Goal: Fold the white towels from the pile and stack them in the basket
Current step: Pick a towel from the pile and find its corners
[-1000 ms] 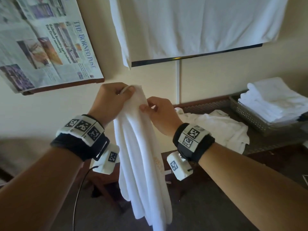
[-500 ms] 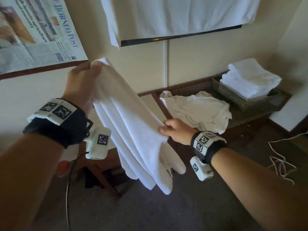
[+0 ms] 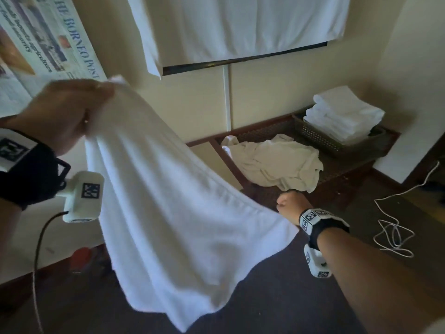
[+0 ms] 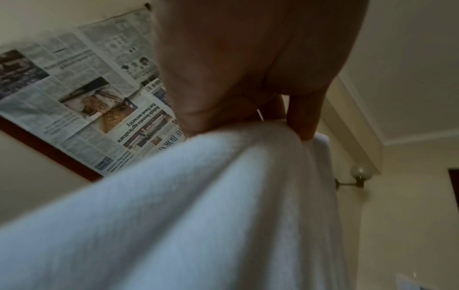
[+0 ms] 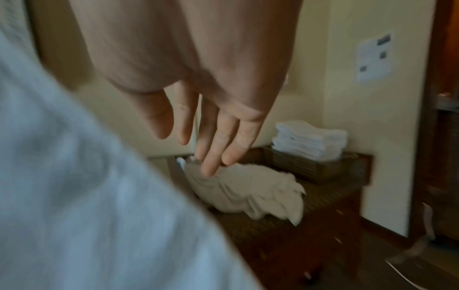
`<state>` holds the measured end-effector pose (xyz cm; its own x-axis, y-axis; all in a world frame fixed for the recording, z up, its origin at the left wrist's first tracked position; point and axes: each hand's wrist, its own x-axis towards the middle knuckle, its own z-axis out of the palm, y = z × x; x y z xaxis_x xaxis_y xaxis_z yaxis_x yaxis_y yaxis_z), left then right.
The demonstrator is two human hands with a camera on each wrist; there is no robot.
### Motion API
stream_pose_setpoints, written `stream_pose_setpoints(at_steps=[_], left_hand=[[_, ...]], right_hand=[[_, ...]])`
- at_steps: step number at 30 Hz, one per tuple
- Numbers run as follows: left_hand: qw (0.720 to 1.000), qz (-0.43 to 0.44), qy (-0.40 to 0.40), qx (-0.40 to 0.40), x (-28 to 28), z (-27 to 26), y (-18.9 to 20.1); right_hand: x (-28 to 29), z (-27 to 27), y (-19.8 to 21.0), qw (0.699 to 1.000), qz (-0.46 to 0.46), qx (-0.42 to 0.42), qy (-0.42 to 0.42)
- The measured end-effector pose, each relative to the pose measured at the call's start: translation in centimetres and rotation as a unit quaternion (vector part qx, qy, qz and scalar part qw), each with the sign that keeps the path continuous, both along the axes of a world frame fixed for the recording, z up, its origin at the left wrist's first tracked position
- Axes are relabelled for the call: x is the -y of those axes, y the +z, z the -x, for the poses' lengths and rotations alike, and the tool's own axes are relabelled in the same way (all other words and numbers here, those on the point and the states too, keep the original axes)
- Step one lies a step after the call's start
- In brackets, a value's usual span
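Gripping the towel point(image 3: 168, 201), left hand point(image 3: 65, 114); wrist view shows right hand point(image 5: 198, 109) open, empty.

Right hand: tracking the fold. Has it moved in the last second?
Yes. The right hand left the top of the towel, dropping down and right, now below the crumpled pile in the head view.

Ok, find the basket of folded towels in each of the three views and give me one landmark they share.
Head: basket at right, on the dark bench, past the crumpled pile.
Left wrist: not in it.
Right wrist: basket right of centre, against the wall.
Shared landmark: the held towel, in all three.
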<state>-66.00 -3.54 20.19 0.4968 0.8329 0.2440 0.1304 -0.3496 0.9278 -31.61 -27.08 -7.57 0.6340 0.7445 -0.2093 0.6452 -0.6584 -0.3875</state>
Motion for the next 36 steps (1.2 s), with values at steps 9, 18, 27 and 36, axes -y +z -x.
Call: stream_pose_setpoints(at_steps=[9, 18, 27, 36], left_hand=[[0.980, -0.099, -0.089, -0.147, 4.6, -6.7, -1.8], [0.992, -0.114, -0.052, -0.033, 5.9, -8.4, 2.0], [0.986, 0.029, -0.096, 0.137, 7.3, -12.2, 1.4], [0.981, 0.056, -0.153, 0.109, 10.5, -19.4, 1.0]], right_hand=[[-9.5, 7.0, 21.5, 0.870, -0.298, -0.291, 0.263], [-11.4, 7.0, 30.2, 0.820, -0.440, -0.149, 0.335], [-12.6, 1.6, 38.8, 0.798, -0.489, -0.037, 0.350], [-10.3, -4.3, 42.3, 0.785, -0.535, 0.026, 0.313]])
